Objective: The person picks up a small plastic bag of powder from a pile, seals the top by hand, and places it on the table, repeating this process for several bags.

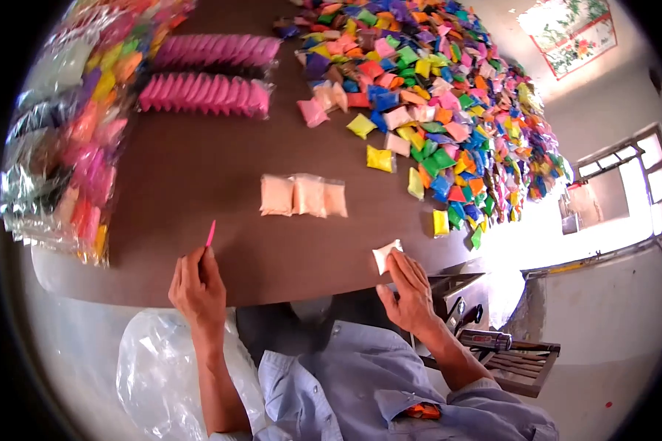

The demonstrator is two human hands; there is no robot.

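My left hand point(200, 283) is closed around a thin pink stick point(211, 233), whose pointed end rises past the fingers near the table's front edge. At the right, my right hand point(410, 292) has its fingertips on a small pale packet point(385, 255), with the thumb a little apart below; the grip is partly hidden. Between and beyond my hands, three peach-coloured packets point(307, 196) lie side by side, overlapping, on the brown table point(206, 158).
A large heap of small multicoloured packets point(434, 110) covers the right back. Two rows of pink packets point(206, 95) lie at the back left, beside clear bags of coloured packets point(73, 162). An open drawer point(518, 367) with tools sits below right; a clear plastic bag point(151, 360) hangs below left.
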